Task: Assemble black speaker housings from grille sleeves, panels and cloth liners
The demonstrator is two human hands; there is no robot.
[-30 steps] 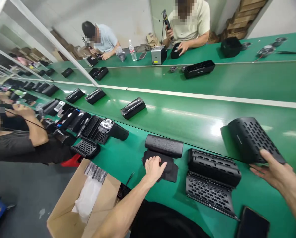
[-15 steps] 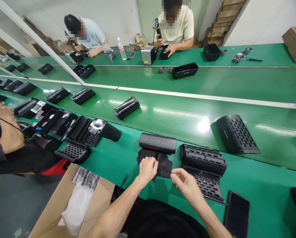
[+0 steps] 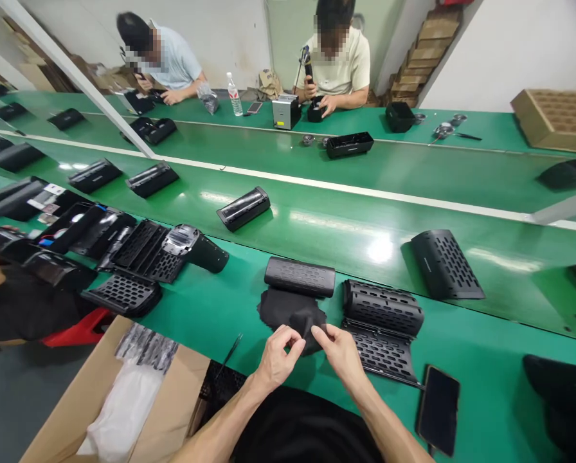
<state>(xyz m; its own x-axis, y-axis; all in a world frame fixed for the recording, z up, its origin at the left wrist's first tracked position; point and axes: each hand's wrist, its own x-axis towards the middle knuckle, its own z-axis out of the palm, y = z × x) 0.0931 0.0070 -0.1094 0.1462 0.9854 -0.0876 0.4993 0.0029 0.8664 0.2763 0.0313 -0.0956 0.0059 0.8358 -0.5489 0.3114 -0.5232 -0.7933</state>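
A thin black cloth (image 3: 288, 310) lies on the green table in front of me, its near edge lifted and creased. My left hand (image 3: 277, 355) pinches that edge between thumb and forefinger. Close beside it, my right hand (image 3: 340, 350) has its thumb and forefinger closed on the cloth's right corner. Just beyond the cloth rests a black slotted speaker cover (image 3: 299, 276), touching or nearly touching its far edge. Right of my right hand are a stack of slotted black covers (image 3: 384, 307) and a flat curved grille (image 3: 382, 350).
A phone (image 3: 438, 409) lies at the right. An open cardboard box (image 3: 191, 386) stands lower left, below a thin dark tool (image 3: 233, 347). Black housings (image 3: 244, 208) sit along the green belt. A co-worker's dark sleeve (image 3: 22, 289) is at left; two people (image 3: 336, 64) work opposite.
My left hand has come off the middle of the cloth to its near edge. My right hand has moved in beside it. The cloth's near edge is now raised. The view has shifted slightly right.
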